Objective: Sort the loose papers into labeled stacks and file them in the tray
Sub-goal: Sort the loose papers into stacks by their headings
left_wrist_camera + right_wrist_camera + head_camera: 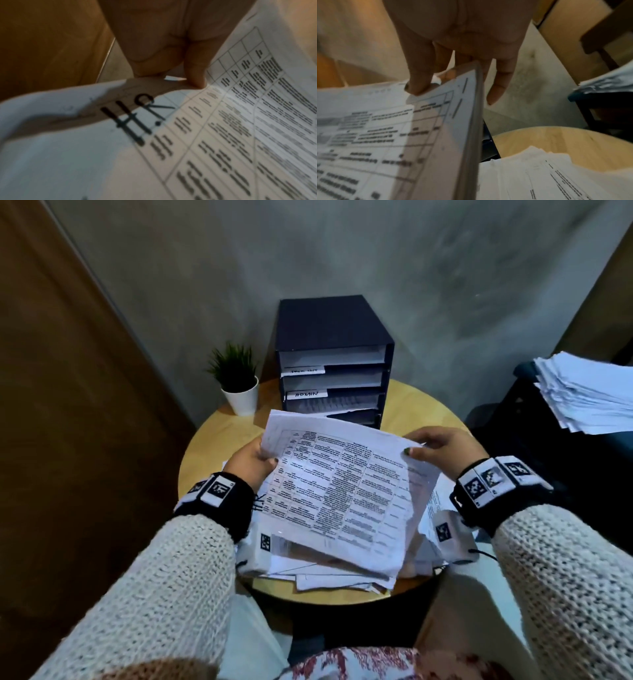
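Observation:
I hold a bundle of printed table sheets above the round wooden table. My left hand grips its left edge, thumb on top; in the left wrist view the bundle bears a handwritten "H.R" mark. My right hand pinches the far right corner, and in the right wrist view its thumb presses on the top sheet. Under the bundle lies a messy pile of loose papers. Behind it stands a dark tray unit with labeled shelves.
A small potted plant stands left of the tray unit. Another thick stack of papers rests on a dark stand at the right. A wooden door is at the left, a grey wall behind.

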